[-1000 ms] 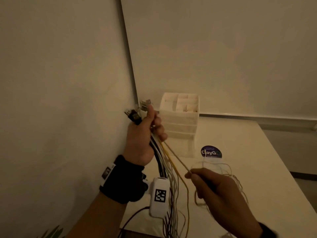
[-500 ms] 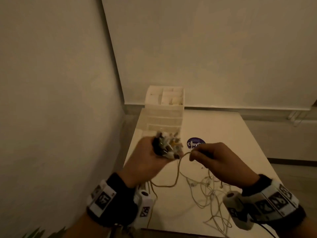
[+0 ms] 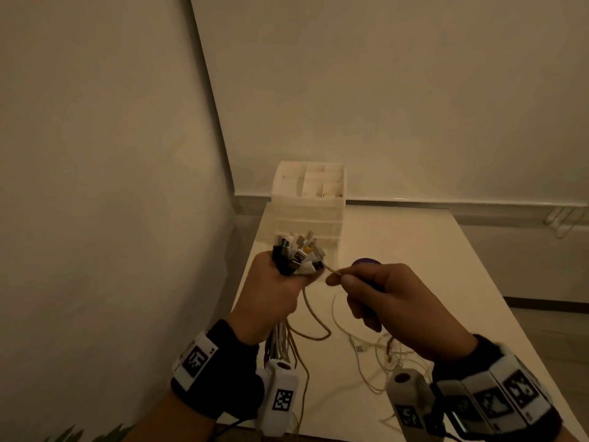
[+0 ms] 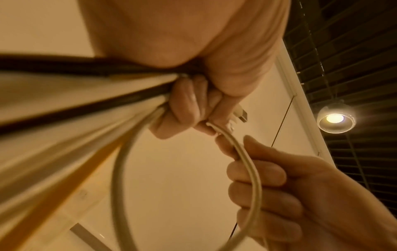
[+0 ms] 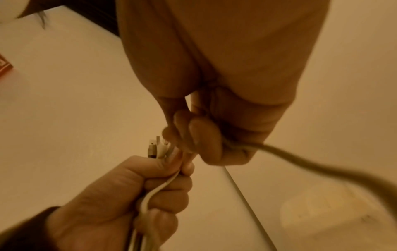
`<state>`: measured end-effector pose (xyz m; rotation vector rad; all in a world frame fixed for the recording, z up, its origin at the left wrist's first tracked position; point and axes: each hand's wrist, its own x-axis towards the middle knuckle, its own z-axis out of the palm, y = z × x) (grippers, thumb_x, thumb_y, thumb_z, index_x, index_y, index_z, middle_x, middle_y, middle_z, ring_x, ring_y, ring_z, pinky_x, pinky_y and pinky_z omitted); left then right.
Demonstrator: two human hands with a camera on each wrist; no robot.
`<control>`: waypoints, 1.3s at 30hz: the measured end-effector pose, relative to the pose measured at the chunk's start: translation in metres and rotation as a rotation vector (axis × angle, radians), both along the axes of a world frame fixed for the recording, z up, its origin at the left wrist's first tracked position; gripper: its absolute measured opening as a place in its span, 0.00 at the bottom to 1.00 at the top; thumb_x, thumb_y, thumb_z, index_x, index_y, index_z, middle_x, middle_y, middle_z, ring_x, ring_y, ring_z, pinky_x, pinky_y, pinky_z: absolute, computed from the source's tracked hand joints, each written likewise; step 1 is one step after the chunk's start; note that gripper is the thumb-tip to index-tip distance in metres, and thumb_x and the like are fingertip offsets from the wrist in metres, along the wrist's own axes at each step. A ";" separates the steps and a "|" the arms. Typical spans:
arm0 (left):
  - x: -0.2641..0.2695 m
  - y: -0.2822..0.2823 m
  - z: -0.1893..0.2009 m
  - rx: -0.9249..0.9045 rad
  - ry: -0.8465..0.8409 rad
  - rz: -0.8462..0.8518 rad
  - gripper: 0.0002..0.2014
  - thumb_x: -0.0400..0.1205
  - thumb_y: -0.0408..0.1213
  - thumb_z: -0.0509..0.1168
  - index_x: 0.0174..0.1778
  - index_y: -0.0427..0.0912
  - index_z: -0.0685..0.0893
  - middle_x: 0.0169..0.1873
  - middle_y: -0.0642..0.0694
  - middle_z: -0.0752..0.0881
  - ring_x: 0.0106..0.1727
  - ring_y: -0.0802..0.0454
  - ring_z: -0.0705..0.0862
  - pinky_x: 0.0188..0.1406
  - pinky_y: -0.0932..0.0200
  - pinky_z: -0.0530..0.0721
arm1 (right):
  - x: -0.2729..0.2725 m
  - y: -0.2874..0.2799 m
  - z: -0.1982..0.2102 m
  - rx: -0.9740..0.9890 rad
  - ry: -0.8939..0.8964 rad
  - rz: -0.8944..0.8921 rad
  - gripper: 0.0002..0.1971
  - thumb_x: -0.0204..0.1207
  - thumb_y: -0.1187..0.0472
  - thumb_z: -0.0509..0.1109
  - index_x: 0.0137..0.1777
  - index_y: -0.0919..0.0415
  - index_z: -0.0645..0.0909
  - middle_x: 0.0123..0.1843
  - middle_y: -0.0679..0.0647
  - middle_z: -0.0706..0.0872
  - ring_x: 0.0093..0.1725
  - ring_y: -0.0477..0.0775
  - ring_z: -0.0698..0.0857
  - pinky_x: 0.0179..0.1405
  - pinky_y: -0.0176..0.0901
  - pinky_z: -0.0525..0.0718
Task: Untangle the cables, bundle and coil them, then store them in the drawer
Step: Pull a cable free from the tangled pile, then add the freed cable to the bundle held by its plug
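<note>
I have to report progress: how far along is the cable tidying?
Done: the left hand grips many cables, plugs up. In hand: the right hand pinches one cable beside them. Left: loose cables on the table, coiling, the drawer unit.

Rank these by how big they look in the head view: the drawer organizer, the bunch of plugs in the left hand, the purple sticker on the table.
1. Drawer organizer, largest, though farthest from the camera.
2. Bunch of plugs above the left hand, clearly smaller.
3. Purple sticker, smallest as seen, but the right hand covers most of it, so its full size is unsure.
</note>
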<state>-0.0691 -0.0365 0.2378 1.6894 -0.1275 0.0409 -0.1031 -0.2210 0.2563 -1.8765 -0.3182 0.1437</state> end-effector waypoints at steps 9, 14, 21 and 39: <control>0.024 0.048 0.010 -0.317 -0.078 0.470 0.15 0.80 0.33 0.70 0.28 0.42 0.74 0.13 0.54 0.68 0.13 0.58 0.62 0.19 0.65 0.64 | -0.003 -0.049 -0.016 -0.163 0.014 0.049 0.12 0.82 0.59 0.63 0.42 0.57 0.87 0.23 0.50 0.75 0.23 0.41 0.71 0.27 0.38 0.71; 0.008 0.039 0.015 0.115 -0.231 0.433 0.10 0.71 0.38 0.78 0.44 0.42 0.85 0.30 0.55 0.84 0.27 0.64 0.81 0.33 0.64 0.81 | 0.015 -0.063 -0.011 -0.523 -0.079 -0.099 0.13 0.80 0.55 0.66 0.37 0.52 0.87 0.24 0.54 0.81 0.20 0.42 0.71 0.22 0.31 0.70; -0.022 -0.008 0.014 0.176 -0.384 0.081 0.17 0.73 0.25 0.74 0.50 0.51 0.86 0.44 0.65 0.90 0.50 0.69 0.87 0.50 0.74 0.80 | 0.029 -0.040 0.013 -0.547 -0.001 0.051 0.13 0.81 0.54 0.66 0.38 0.53 0.88 0.23 0.48 0.80 0.21 0.44 0.70 0.24 0.36 0.71; 0.007 0.038 0.022 -0.155 -0.366 0.381 0.08 0.73 0.28 0.69 0.44 0.42 0.87 0.31 0.44 0.86 0.25 0.57 0.81 0.21 0.68 0.75 | 0.032 -0.048 -0.051 0.007 -0.017 0.199 0.12 0.83 0.56 0.62 0.49 0.57 0.88 0.27 0.52 0.74 0.29 0.53 0.70 0.32 0.45 0.71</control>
